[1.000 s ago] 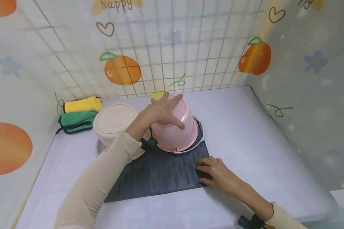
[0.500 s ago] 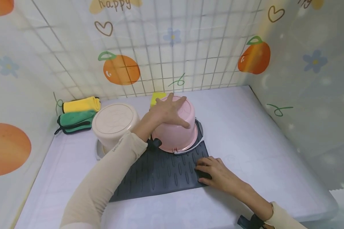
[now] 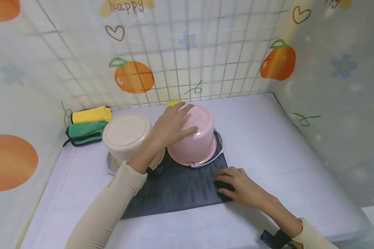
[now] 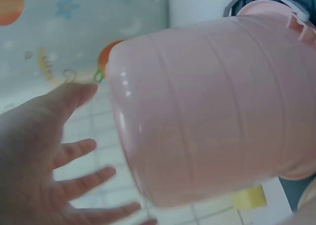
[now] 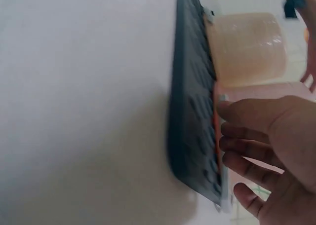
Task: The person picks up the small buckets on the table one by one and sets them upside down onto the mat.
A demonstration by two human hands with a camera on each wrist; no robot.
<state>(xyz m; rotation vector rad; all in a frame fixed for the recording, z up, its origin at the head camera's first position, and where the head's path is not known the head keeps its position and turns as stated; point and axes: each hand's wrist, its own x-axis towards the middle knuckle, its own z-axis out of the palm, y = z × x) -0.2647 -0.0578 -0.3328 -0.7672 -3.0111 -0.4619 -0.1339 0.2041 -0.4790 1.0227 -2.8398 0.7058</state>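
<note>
A pink bucket (image 3: 199,138) stands upside down on a dark ribbed mat (image 3: 177,197), its pale handle lying around the rim. My left hand (image 3: 171,126) hovers over the bucket's base in the head view. From the left wrist, that hand (image 4: 29,151) shows spread fingers, with a gap between them and the base. A beige bucket (image 3: 127,129), also upturned, sits to the left, partly behind my left forearm. At the mat's front right corner is my right hand (image 3: 241,186), fingers loosely bent and holding nothing in the right wrist view.
Folded yellow (image 3: 91,114) and green cloths (image 3: 85,129) lie at the back left. Something yellow (image 3: 173,103) shows behind the pink bucket. A curtain with printed oranges (image 3: 134,76) hangs around the table (image 3: 268,145).
My left hand has shifted left and drawn back from the pink bucket's base. Both buckets stay in place. The right hand has lifted slightly at the mat's corner.
</note>
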